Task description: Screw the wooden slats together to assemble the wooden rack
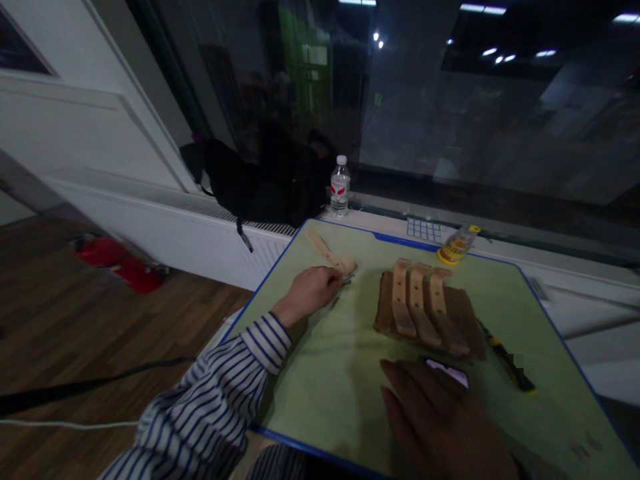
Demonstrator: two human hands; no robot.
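Observation:
My left hand (311, 291) is over the left part of the green table board, fingers pinched together beside a few small dark metal bits (347, 280); what is in the pinch, if anything, is too small to make out. Just beyond the fingertips lies a bent wooden strip (325, 251). Fingers stretched out, my right hand (445, 417) is close to a phone-like object (447, 372) at the near side, partly covering it. I cannot tell whether they touch. Three curved wooden pieces with holes (417, 303) lie side by side on brown cardboard (383, 307).
A black-and-yellow utility knife (507, 360) lies right of the cardboard. At the board's far edge stands a yellow-capped glue bottle (457, 245). A water bottle (340, 187) and a black bag (260, 180) are on the sill. A red fire extinguisher (120, 263) is on the floor.

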